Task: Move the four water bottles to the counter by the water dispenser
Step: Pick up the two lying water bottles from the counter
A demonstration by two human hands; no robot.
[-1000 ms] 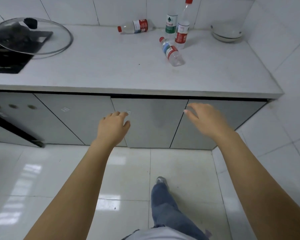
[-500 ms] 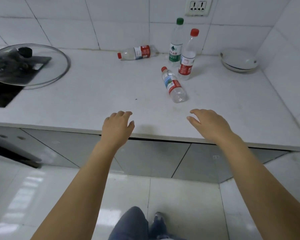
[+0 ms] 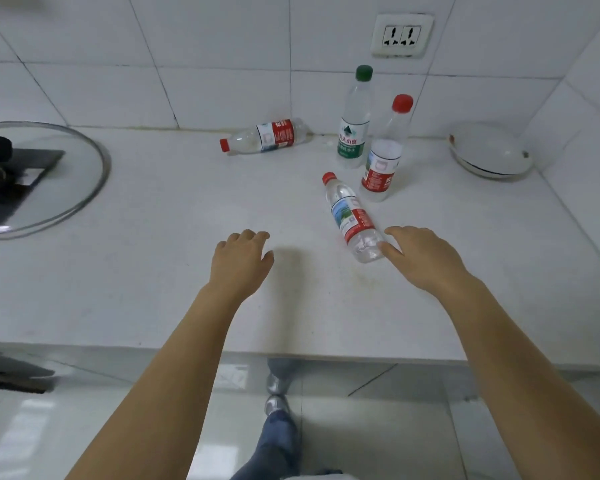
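1. A white countertop (image 3: 153,271) is seen running along a white tiled wall (image 3: 205,64), in which a double wall socket (image 3: 401,36) is set.
2. A glass pan lid (image 3: 66,181) is laid at the left edge, and a white dish (image 3: 489,155) is placed at the far right corner. Glossy floor tiles (image 3: 378,427) are seen below.
3. Two water bottles are stood upright near the wall: a green-capped bottle (image 3: 354,133) and, just in front of it, a red-capped bottle (image 3: 383,161).
4. Two more are laid on their sides: one by the wall (image 3: 267,136), one nearer the front (image 3: 352,220).
5. The left hand (image 3: 239,261) is held over bare counter, fingers loosely curled, nothing gripped.
6. The right hand (image 3: 426,258) is spread loosely, its thumb at the base of the nearer lying bottle; whether they touch cannot be told.
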